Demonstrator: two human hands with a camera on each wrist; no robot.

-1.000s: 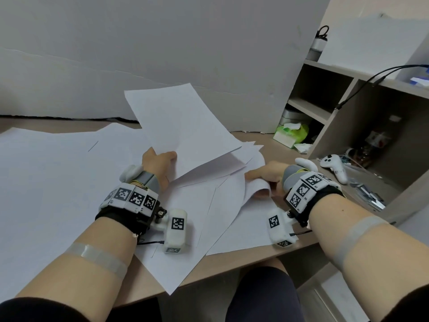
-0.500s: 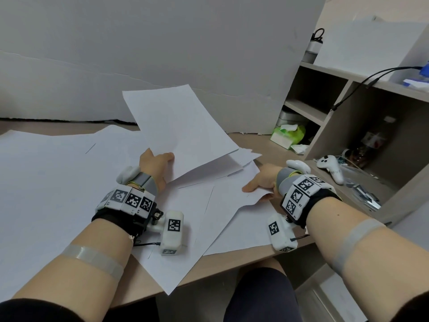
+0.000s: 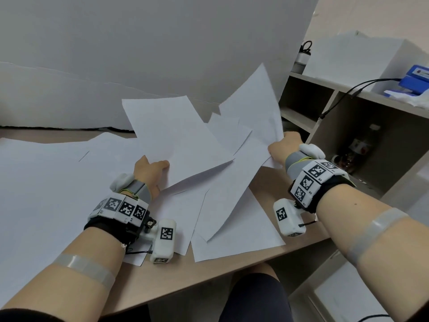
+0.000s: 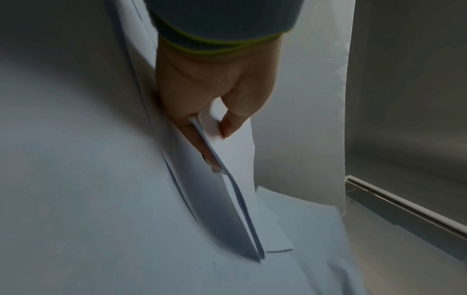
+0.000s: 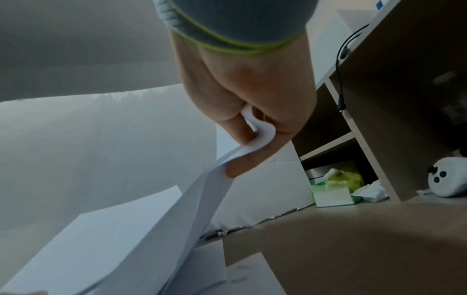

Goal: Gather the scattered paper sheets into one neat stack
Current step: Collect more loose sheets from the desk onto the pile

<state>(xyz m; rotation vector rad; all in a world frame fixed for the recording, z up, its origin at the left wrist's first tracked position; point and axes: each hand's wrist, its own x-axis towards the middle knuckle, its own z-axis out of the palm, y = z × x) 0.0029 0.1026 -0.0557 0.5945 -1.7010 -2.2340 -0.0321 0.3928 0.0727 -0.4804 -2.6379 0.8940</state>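
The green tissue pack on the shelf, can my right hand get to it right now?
Probably not freely: the right hand already pinches a lifted paper sheet, though the green tissue pack sits unobstructed nearby.

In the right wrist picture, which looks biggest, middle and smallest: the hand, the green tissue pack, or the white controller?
1. right hand, though it is nearest the camera
2. green tissue pack
3. white controller, cut off by the edge, so its rank is unsure

Grey board wall (image 3: 162, 43) behind wooden desk (image 3: 267, 182); beige open shelf unit (image 3: 325, 126) at right.
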